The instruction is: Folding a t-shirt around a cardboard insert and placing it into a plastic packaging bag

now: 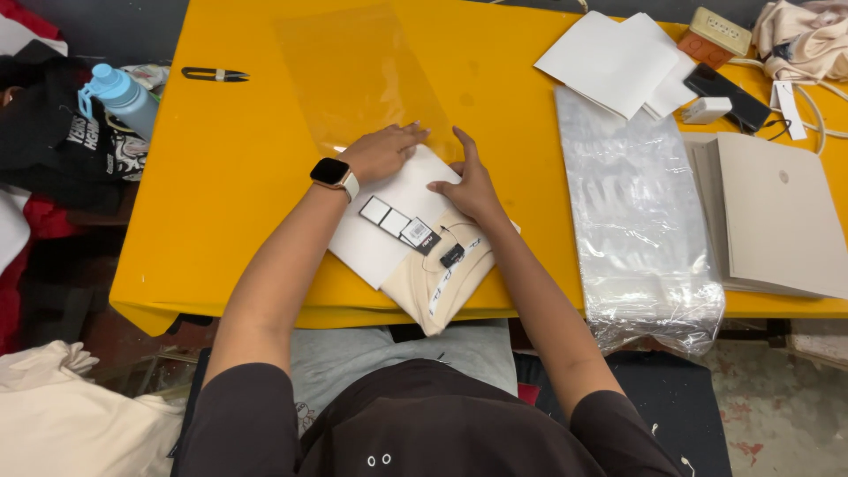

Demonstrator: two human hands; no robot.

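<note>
A folded cream garment (439,278) with a white card sheet (389,221) and hang tags (399,223) on top is lying at the near edge of the yellow table (221,194), overhanging it slightly. The mouth of a clear plastic bag (362,79) is lying just beyond the garment. The left hand (382,152) is pressing flat and open on the card's far end; the right hand (473,187) is resting open, fingers spread, on the garment beside it. The bagging step appears to be in hand; sliding in likely calls for keeping the stack squared. Right of the garment, a stack of clear bags (636,221) is waiting.
</note>
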